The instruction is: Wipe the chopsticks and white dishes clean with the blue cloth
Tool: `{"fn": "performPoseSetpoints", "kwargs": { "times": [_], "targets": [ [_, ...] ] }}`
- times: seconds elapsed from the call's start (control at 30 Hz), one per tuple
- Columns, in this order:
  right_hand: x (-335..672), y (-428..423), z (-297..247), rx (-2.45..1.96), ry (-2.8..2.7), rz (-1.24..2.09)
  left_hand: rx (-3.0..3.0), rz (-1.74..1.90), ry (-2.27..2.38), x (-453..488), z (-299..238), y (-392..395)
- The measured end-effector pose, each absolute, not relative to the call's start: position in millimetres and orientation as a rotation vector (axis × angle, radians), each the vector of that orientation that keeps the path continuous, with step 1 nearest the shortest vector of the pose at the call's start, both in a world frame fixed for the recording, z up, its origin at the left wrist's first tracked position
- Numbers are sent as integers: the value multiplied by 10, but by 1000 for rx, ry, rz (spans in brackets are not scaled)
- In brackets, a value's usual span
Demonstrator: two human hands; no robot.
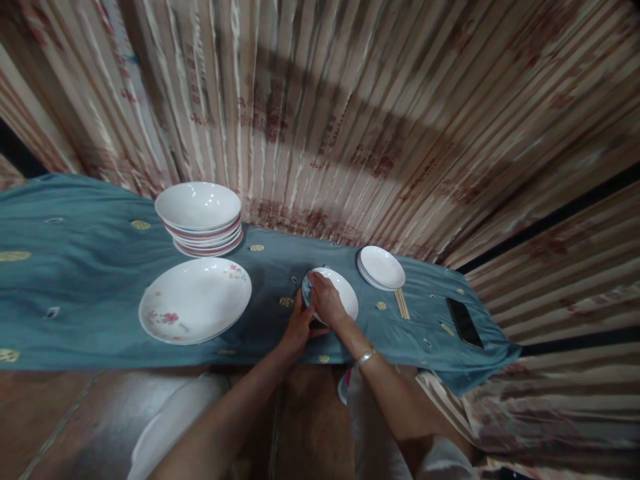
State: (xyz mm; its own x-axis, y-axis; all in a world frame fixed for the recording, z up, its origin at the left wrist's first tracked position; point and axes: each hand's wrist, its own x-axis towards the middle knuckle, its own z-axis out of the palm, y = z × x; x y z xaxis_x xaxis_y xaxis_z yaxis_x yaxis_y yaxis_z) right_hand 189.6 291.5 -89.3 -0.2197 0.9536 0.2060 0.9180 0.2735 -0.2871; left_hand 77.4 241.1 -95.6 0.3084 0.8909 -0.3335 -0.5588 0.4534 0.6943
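Note:
A small white plate (346, 291) is in front of me over the table, with my left hand (298, 328) gripping its near left edge. My right hand (328, 301), with a metal bangle on the wrist, presses a bluish cloth (307, 288) against the inside left of this plate. The fingers of the right hand are bunched around the cloth and partly hide it. Much of the plate's near rim is hidden behind my hands.
A large oval plate (200, 300) with flowers lies at left. Behind it stand stacked plates (210, 245) topped by a white bowl (199, 207). To the right are small white plates (383, 267), chopsticks (402, 304) and a black phone (465, 323). A curtain (320, 120) hangs behind the cloth-covered table (270, 280).

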Motion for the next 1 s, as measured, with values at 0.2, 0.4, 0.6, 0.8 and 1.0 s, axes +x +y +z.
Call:
{"fn": "performPoseSetpoints", "kwargs": {
  "times": [0.2, 0.4, 0.6, 0.8, 1.0],
  "targets": [
    [2123, 3001, -818, -1849, -2303, 37, 482, 995, 774, 775, -984, 2417],
    [2516, 2787, -849, -1991, -2299, 23, 512, 980, 771, 771, -948, 2422],
    [2654, 2378, -866, -1977, -2262, 114, 559, 966, 767, 766, -934, 2428],
    [2511, 2044, -873, -1866, -2217, 270, 559, 953, 801, 754, -907, 2421],
    [2225, 1973, -888, -1655, -2113, 418, 548, 954, 795, 768, -913, 2428]
  ]
}}
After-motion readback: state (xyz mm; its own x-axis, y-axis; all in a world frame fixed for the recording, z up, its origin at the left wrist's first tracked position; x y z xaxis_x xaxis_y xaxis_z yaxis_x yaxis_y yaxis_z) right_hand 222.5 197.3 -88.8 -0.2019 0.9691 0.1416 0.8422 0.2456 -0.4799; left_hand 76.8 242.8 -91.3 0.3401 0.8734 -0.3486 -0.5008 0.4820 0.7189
